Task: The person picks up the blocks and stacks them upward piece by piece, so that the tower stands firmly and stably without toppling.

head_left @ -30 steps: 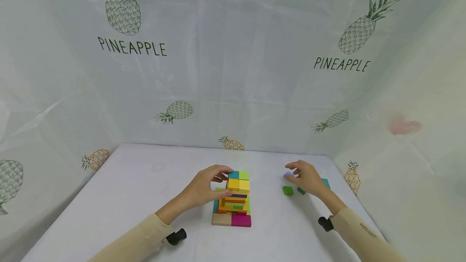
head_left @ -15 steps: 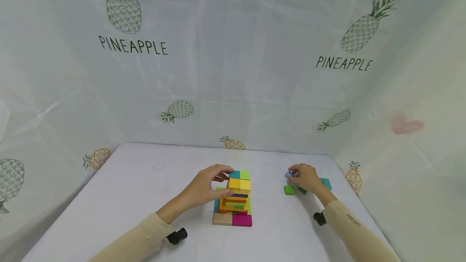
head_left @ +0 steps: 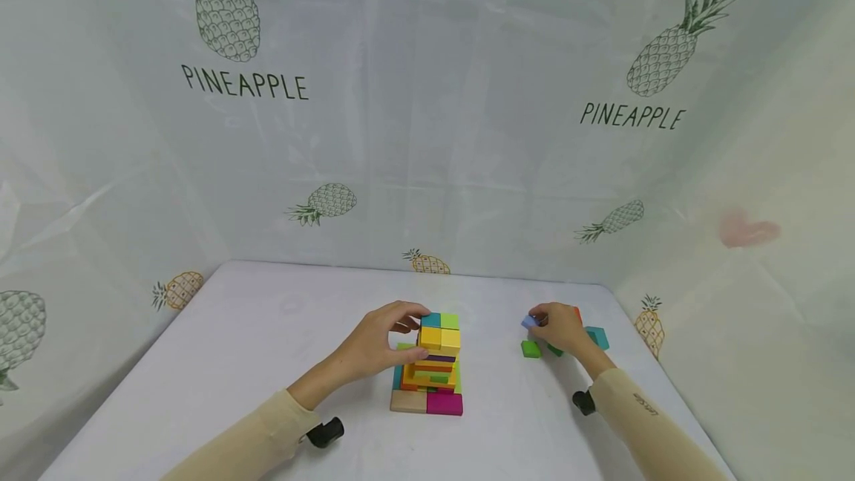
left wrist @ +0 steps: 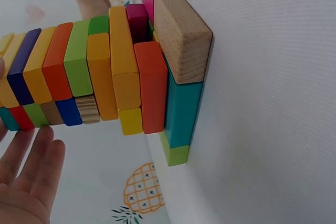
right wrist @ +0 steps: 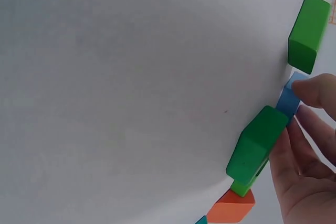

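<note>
A tower of coloured wooden blocks (head_left: 439,364) stands in mid-table in the head view. My left hand (head_left: 377,340) holds its upper part, thumb on the near face and fingers at the far left side. In the left wrist view the fingers (left wrist: 46,169) lie along the top layers. Off to the right, my right hand (head_left: 559,326) pinches a small blue block (head_left: 530,321) between thumb and fingers. The right wrist view has this blue block (right wrist: 286,100) between a bright green block (right wrist: 308,34) and a dark green block (right wrist: 257,142).
Around the right hand lie a green block (head_left: 531,349), a teal block (head_left: 598,337) and a red-orange block (head_left: 577,312), partly hidden. The tower's base has a plain wood block (head_left: 409,401) and a magenta block (head_left: 444,404). A pineapple-print curtain (head_left: 427,132) surrounds the white table (head_left: 267,332).
The right hand's fingers have come down and closed on the blue block, and its forearm has swung slightly left. My left hand keeps its place on the tower.
</note>
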